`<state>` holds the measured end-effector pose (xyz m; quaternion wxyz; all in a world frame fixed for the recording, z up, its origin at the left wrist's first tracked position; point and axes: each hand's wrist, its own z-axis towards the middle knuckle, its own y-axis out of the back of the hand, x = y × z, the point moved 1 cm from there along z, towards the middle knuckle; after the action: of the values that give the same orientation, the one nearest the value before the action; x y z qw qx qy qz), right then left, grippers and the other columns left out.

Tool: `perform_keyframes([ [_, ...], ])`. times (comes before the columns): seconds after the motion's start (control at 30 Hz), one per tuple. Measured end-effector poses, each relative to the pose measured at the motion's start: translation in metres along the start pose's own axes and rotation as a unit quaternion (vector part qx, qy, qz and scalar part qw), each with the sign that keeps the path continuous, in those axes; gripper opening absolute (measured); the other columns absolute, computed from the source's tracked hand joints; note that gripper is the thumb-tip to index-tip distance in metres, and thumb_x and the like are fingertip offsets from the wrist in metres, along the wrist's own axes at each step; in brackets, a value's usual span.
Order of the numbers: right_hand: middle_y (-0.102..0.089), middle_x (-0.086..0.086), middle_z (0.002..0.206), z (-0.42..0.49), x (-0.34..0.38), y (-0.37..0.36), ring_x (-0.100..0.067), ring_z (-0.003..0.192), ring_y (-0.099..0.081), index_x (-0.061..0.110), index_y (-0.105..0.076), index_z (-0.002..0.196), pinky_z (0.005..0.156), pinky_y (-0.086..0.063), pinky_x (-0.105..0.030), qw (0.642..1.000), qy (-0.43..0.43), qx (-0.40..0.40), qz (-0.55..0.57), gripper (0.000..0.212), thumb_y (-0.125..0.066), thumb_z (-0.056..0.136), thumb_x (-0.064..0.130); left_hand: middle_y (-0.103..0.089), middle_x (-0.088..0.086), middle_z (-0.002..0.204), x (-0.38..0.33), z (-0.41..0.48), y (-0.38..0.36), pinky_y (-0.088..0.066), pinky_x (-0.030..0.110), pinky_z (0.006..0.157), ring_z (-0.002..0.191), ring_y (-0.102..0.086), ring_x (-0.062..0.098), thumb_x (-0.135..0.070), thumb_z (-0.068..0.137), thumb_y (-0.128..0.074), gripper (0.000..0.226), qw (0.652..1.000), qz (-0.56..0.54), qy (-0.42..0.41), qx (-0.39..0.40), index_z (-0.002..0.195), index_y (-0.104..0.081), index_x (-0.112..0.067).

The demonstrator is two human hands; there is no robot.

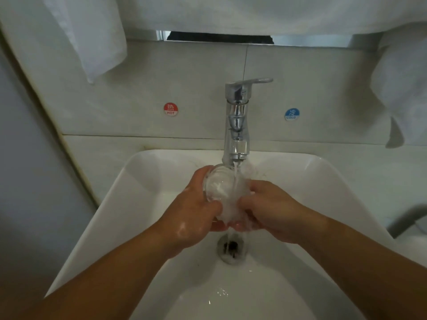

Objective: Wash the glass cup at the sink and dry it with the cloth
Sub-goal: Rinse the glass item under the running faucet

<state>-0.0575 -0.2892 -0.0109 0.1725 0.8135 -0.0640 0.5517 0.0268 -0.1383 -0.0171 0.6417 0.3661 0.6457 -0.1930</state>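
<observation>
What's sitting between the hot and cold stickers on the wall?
The chrome tap stands between the red hot sticker and the blue cold sticker in the head view; otherwise bare tile.

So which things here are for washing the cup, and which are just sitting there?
For the job: glass cup, left hand, right hand, tap with water running, sink, white cloth hanging top left.

Just there: red HOT sticker, blue COLD sticker, drain.
</observation>
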Motion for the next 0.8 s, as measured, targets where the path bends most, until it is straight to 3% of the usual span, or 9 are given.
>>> perform_keyframes([
  [0.07, -0.075, -0.019, 0.079, 0.002, -0.001, 0.003, -0.028, 0.062, -0.072, 0.006, -0.074, 0.091, 0.061, -0.064, -0.041, 0.989, 0.032, -0.046, -0.14, 0.024, -0.055, 0.082, -0.004, -0.063, 0.004, 0.126, -0.001, 0.001, 0.002, -0.065, 0.047, 0.082, 0.105, -0.07, 0.027, -0.002, 0.093, -0.051, 0.074, 0.996, 0.089, -0.009, 0.011, 0.149, -0.032, -0.046],
  [0.13, -0.075, -0.013, 0.072, 0.003, -0.002, 0.003, -0.025, 0.059, -0.074, 0.009, -0.074, 0.083, 0.055, -0.063, -0.036, 0.978, 0.044, -0.06, -0.194, 0.023, -0.054, 0.084, -0.002, -0.065, 0.003, 0.122, -0.002, 0.0, 0.002, -0.066, 0.044, 0.081, 0.102, -0.07, 0.024, -0.004, 0.099, -0.05, 0.069, 0.989, 0.141, -0.009, 0.032, 0.15, -0.029, -0.044],
  [0.27, -0.075, -0.018, 0.079, 0.005, 0.001, -0.001, -0.027, 0.057, -0.074, 0.005, -0.073, 0.094, 0.054, -0.063, -0.036, 0.992, 0.041, -0.068, -0.098, 0.018, -0.056, 0.094, 0.002, -0.065, 0.003, 0.121, -0.003, -0.001, 0.002, -0.067, 0.039, 0.076, 0.098, -0.072, 0.023, -0.006, 0.095, -0.064, 0.056, 0.997, 0.068, -0.004, -0.041, 0.138, -0.042, -0.035],
  [0.4, -0.077, -0.022, 0.091, -0.001, 0.008, -0.006, -0.037, 0.077, -0.077, 0.011, -0.069, 0.107, 0.067, -0.065, -0.04, 0.998, 0.016, -0.014, 0.06, 0.027, -0.062, 0.089, -0.007, -0.069, -0.009, 0.11, 0.001, -0.003, -0.002, -0.066, 0.037, 0.08, 0.094, -0.072, 0.012, -0.021, 0.098, -0.064, 0.041, 0.987, 0.071, -0.066, -0.125, 0.132, -0.047, -0.037],
  [0.57, -0.071, -0.009, 0.063, -0.004, 0.009, 0.001, -0.025, 0.053, -0.071, 0.007, -0.069, 0.086, 0.054, -0.06, -0.032, 0.987, 0.059, -0.087, -0.12, 0.017, -0.055, 0.097, 0.005, -0.066, -0.014, 0.112, 0.001, -0.001, -0.002, -0.064, 0.024, 0.076, 0.096, -0.068, 0.005, -0.022, 0.101, -0.06, 0.042, 0.988, 0.099, -0.087, -0.083, 0.136, -0.043, -0.039],
  [0.7, -0.073, -0.023, 0.078, -0.008, 0.011, -0.006, -0.029, 0.058, -0.068, 0.004, -0.068, 0.093, 0.054, -0.058, -0.033, 0.997, 0.056, -0.047, -0.008, 0.016, -0.054, 0.094, -0.002, -0.067, -0.01, 0.113, 0.002, -0.002, -0.005, -0.066, 0.032, 0.078, 0.097, -0.071, 0.012, -0.018, 0.094, -0.071, 0.055, 0.988, 0.06, -0.074, -0.118, 0.137, -0.044, -0.038],
  [0.8, -0.074, -0.017, 0.076, -0.014, 0.015, -0.009, -0.027, 0.063, -0.068, 0.013, -0.071, 0.096, 0.056, -0.059, -0.03, 0.999, 0.038, 0.002, 0.039, 0.027, -0.058, 0.087, -0.009, -0.065, -0.017, 0.105, 0.004, -0.005, -0.008, -0.061, 0.016, 0.072, 0.091, -0.068, 0.002, -0.022, 0.097, -0.067, 0.047, 0.982, 0.092, -0.107, -0.127, 0.133, -0.042, -0.039],
])
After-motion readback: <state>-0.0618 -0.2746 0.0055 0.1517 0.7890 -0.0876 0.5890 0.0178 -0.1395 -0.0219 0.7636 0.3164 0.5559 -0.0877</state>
